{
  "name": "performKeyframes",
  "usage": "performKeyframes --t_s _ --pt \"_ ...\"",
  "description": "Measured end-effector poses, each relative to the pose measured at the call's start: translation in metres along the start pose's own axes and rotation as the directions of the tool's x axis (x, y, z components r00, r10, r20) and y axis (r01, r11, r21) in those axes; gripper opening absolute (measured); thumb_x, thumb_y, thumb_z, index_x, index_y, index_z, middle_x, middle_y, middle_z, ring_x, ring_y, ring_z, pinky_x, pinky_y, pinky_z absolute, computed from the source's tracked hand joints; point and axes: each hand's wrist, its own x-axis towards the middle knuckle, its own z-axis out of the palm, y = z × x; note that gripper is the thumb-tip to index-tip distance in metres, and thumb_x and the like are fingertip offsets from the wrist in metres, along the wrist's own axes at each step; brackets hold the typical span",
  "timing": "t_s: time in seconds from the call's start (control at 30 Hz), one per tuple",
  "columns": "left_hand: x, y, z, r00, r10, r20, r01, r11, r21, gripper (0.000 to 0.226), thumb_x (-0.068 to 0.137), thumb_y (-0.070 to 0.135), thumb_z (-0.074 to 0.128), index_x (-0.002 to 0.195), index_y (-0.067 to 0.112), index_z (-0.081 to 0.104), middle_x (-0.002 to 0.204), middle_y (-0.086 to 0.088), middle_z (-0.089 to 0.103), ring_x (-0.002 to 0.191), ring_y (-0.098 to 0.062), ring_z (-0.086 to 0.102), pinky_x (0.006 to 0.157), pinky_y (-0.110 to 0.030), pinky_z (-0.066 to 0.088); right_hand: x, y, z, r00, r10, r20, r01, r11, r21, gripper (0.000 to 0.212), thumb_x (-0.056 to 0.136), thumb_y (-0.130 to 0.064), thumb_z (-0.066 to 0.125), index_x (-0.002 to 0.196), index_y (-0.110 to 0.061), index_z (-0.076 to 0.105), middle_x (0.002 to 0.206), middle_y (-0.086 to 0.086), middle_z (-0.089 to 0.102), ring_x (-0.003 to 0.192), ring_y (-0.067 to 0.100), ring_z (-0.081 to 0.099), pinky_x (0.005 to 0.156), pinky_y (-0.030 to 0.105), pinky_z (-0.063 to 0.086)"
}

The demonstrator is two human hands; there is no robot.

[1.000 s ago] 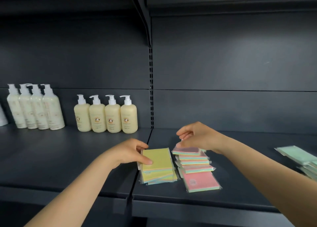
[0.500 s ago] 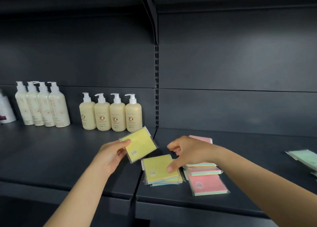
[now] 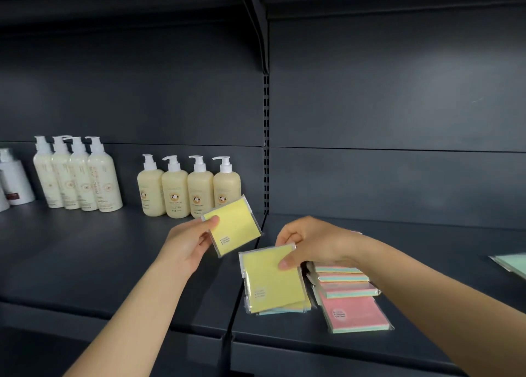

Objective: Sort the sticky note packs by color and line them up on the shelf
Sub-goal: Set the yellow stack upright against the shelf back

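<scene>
The left hand (image 3: 189,244) pinches one yellow pack (image 3: 232,227) by its left edge, raised above the shelf (image 3: 85,262). Right of it, the right hand (image 3: 310,244) pinches the top yellow pack (image 3: 271,281) of a small stack, thumb on top. Beyond those fingers, four pink packs (image 3: 353,311) overlap.

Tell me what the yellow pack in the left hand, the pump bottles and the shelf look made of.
Yellow pack: paper in clear glossy film; shiny edges.
Pump bottles: likely plastic, smooth cream body, white pumps.
Shelf: probably painted metal, matte dark grey, slotted upright.
</scene>
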Motion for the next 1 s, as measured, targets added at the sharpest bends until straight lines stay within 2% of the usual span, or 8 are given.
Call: performKeyframes --t_s 0.1,0.2,0.27,0.57,0.67,0.77,0.87,1.0 --pt "0.008 0.005 0.013 0.998 0.044 0.054 -0.044 0.999 0.005 0.014 0.085 -0.004 0.061 0.096 0.005 0.065 0.099 -0.009 0.068 0.092 -0.019 0.064 0.078 -0.029 0.050 0.001 0.000 -0.014 0.996 -0.034 -0.081 0.053 0.967 0.248 0.021 0.074 -0.003 0.077 0.089 -0.012 0.065 0.078 -0.001 0.068 0.064 0.005 0.062 0.062 0.014 0.050" --pt "0.020 0.006 0.030 0.990 0.049 0.131 -0.055 0.998 0.042 0.017 0.084 -0.001 0.062 0.101 0.002 0.067 0.101 -0.011 0.070 0.094 -0.020 0.066 0.076 -0.027 0.051 0.010 0.005 -0.030 0.969 -0.006 -0.249 0.110 0.907 0.406 0.019 0.073 0.002 0.076 0.086 -0.007 0.066 0.084 0.008 0.070 0.074 0.014 0.065 0.058 0.015 0.051" --pt "0.029 0.006 0.044 0.980 0.044 0.192 -0.058 0.996 0.063 0.016 0.085 0.000 0.062 0.099 0.002 0.068 0.099 -0.011 0.071 0.092 -0.019 0.067 0.074 -0.025 0.051 0.023 0.013 -0.040 0.935 0.034 -0.353 0.139 0.881 0.452 0.018 0.072 0.001 0.077 0.083 -0.008 0.066 0.088 0.010 0.071 0.080 0.017 0.066 0.072 0.022 0.055" --pt "0.077 -0.011 0.089 0.926 -0.033 0.377 -0.041 0.981 0.187 0.016 0.089 0.008 0.060 0.102 0.005 0.069 0.091 -0.007 0.075 0.078 -0.013 0.070 0.065 -0.020 0.054 0.081 0.046 -0.057 0.865 0.131 -0.484 0.140 0.864 0.484 0.022 0.072 -0.003 0.079 0.086 -0.006 0.062 0.087 0.009 0.072 0.083 0.019 0.069 0.084 0.030 0.055" --pt "0.095 -0.021 0.091 0.924 -0.016 0.382 -0.038 0.990 0.135 0.020 0.090 0.007 0.058 0.107 0.004 0.067 0.097 -0.008 0.074 0.085 -0.013 0.070 0.072 -0.022 0.053 0.097 0.054 -0.058 0.853 0.151 -0.500 0.137 0.860 0.492 0.022 0.072 -0.003 0.079 0.082 -0.008 0.060 0.088 0.010 0.073 0.086 0.021 0.070 0.087 0.034 0.055" --pt "0.106 -0.033 0.093 0.900 0.048 0.434 -0.141 0.973 0.185 0.023 0.088 0.002 0.058 0.109 0.009 0.066 0.104 -0.007 0.073 0.096 -0.016 0.069 0.078 -0.025 0.053 0.115 0.060 -0.058 0.823 0.175 -0.541 0.136 0.864 0.485 0.025 0.070 -0.005 0.080 0.079 -0.010 0.058 0.089 0.012 0.072 0.087 0.024 0.069 0.085 0.037 0.056" --pt "0.119 -0.049 0.103 0.910 0.124 0.396 -0.237 0.939 0.251 0.032 0.083 -0.009 0.061 0.105 0.014 0.065 0.100 -0.001 0.073 0.092 -0.010 0.069 0.076 -0.022 0.053 0.132 0.065 -0.058 0.785 0.201 -0.586 0.134 0.869 0.476 0.027 0.070 -0.008 0.081 0.081 -0.011 0.057 0.091 0.012 0.069 0.088 0.023 0.068 0.077 0.032 0.054" --pt "0.137 -0.069 0.113 0.933 0.140 0.332 -0.227 0.944 0.241 0.034 0.082 -0.012 0.059 0.108 0.011 0.063 0.101 -0.004 0.072 0.089 -0.012 0.068 0.073 -0.021 0.053 0.149 0.079 -0.059 0.757 0.246 -0.605 0.116 0.861 0.495 0.034 0.072 -0.008 0.079 0.091 -0.013 0.053 0.093 0.004 0.064 0.088 0.017 0.063 0.070 0.024 0.049"
